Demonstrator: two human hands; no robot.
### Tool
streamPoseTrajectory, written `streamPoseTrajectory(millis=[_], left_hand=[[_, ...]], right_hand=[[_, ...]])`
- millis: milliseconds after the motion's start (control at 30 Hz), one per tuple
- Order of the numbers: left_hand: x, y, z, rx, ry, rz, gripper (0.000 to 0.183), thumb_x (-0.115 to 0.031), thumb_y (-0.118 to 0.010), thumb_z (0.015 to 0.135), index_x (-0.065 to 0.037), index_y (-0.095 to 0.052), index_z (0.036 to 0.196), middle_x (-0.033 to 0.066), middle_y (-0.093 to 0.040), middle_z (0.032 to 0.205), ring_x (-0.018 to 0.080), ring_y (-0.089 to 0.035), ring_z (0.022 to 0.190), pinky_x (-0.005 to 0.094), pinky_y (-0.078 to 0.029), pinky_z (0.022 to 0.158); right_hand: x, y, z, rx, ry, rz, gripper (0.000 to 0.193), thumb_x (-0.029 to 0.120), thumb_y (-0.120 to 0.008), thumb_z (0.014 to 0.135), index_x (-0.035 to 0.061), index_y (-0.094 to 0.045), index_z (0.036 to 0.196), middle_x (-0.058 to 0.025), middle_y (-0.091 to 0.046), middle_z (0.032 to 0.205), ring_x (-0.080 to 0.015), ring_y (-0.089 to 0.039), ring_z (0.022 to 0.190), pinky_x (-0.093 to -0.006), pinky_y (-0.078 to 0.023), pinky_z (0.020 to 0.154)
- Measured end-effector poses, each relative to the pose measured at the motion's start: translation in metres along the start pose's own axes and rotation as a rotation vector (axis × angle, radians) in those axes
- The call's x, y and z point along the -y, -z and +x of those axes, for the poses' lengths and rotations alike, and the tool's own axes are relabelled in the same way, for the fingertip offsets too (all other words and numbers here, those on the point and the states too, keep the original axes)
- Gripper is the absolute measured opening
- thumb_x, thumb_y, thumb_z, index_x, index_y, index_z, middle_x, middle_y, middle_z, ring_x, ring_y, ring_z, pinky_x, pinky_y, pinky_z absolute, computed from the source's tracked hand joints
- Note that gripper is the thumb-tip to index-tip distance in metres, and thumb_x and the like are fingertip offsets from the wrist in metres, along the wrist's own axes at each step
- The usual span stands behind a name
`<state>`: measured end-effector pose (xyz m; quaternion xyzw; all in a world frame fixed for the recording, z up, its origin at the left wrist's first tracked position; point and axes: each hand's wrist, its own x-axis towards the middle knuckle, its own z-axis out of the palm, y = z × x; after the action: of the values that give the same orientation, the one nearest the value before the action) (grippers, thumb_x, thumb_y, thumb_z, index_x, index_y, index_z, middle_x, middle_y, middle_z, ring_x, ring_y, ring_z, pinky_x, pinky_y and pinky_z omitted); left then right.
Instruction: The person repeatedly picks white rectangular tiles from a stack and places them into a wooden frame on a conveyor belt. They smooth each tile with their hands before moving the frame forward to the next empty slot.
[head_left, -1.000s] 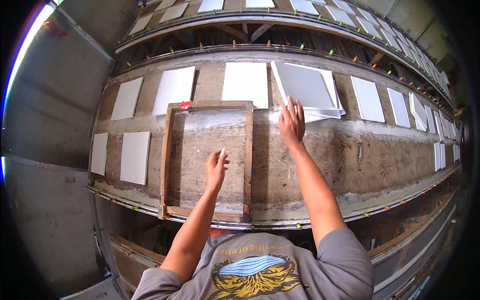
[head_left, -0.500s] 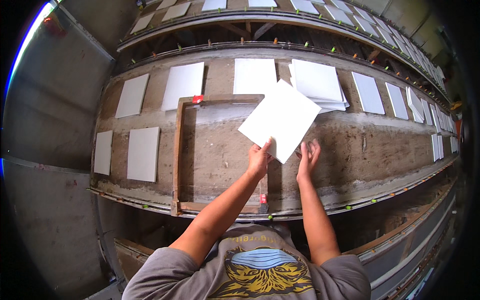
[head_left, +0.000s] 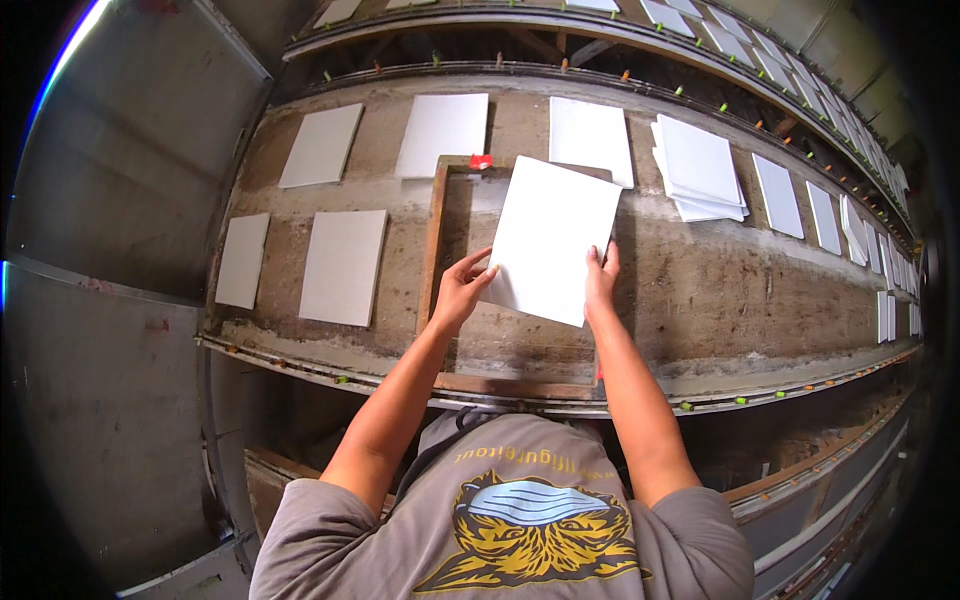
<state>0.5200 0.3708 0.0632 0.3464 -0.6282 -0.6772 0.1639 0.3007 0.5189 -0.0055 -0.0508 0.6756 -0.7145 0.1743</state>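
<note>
A white rectangular panel (head_left: 550, 240) is held up between my two hands, above a wooden frame that lies on the long worktable (head_left: 720, 310). My left hand (head_left: 465, 287) grips the panel's lower left edge, thumb on the top face. On the opposite edge, my right hand (head_left: 602, 278) has its thumb on top and its fingers around the side. The panel hides part of the wooden frame (head_left: 436, 240), whose left and lower bars show. A red piece (head_left: 481, 161) sits on the frame's far bar.
Similar white panels lie flat around the table, such as one (head_left: 343, 267) at left. A loose stack (head_left: 697, 160) of them is at right. Green and orange clips (head_left: 687, 406) line the table's edges. Another table with panels stands behind, and a grey metal wall (head_left: 130, 160) is at left.
The panel has turned more upright and sits over the frame. My right hand, apart from it before, now grips its right edge. My left hand has shifted to the left edge. The view has shifted left.
</note>
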Motion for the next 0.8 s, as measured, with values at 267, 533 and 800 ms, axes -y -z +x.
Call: streamPoseTrajectory(millis=[267,533,800], left_hand=[[0.022,0.047,-0.019,-0.190,-0.281,1.200,0.036,-0.041,-0.074,0.092,-0.023,-0.077,0.123,0.0156,-0.050,0.152,0.0394,-0.030,0.150,0.0612,-0.019,0.121],[0.044,0.065,-0.017,-0.057,-0.164,1.235,0.032,-0.044,-0.069,0.093,-0.030,-0.077,0.121,0.0124,-0.017,0.171,0.0435,0.005,0.157,0.0661,0.004,0.122],[0.049,0.065,-0.025,-0.064,-0.134,1.260,0.039,-0.051,-0.072,0.089,-0.028,-0.078,0.120,0.0078,-0.012,0.173,0.0419,0.005,0.157,0.0653,0.003,0.122]], right_hand=[[-0.052,-0.029,-0.020,0.146,-0.022,-0.273,0.055,0.024,-0.061,0.103,0.0076,-0.042,0.152,-0.0160,-0.053,0.145,-0.0299,-0.054,0.130,-0.0420,-0.043,0.108],[-0.067,-0.035,-0.035,0.061,0.091,-0.603,0.057,0.032,-0.067,0.097,0.0069,-0.053,0.146,-0.0265,-0.062,0.135,-0.0423,-0.056,0.130,-0.0487,-0.043,0.109],[-0.051,-0.044,-0.050,0.094,0.055,-0.845,0.061,0.035,-0.065,0.098,0.0089,-0.048,0.151,-0.0312,-0.050,0.146,-0.0462,-0.049,0.135,-0.0509,-0.039,0.113]])
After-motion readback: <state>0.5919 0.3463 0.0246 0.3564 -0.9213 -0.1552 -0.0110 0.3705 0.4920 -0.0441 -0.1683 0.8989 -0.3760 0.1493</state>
